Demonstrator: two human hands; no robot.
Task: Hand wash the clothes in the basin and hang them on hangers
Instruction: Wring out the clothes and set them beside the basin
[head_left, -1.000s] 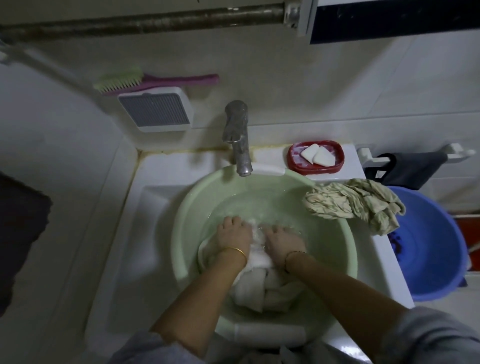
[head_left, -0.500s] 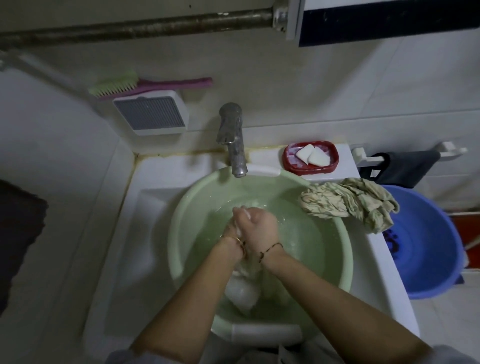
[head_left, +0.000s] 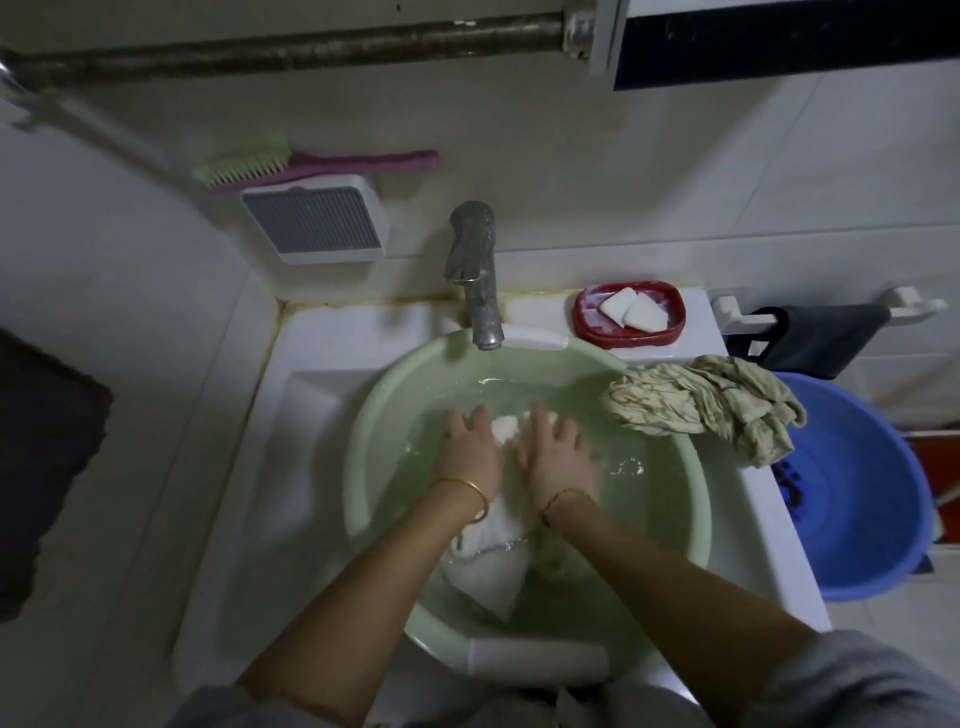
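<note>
Pressing white cloth (head_left: 498, 551) in green basin (head_left: 363, 467), left hand (head_left: 470, 452), right hand (head_left: 558, 457)

Both hands (head_left: 511, 452) press cloth (head_left: 488, 561) in the basin (head_left: 363, 493); tap (head_left: 475, 275) behind them, soap dish (head_left: 628, 314) and wrung cloth (head_left: 706, 405) to their right
</note>
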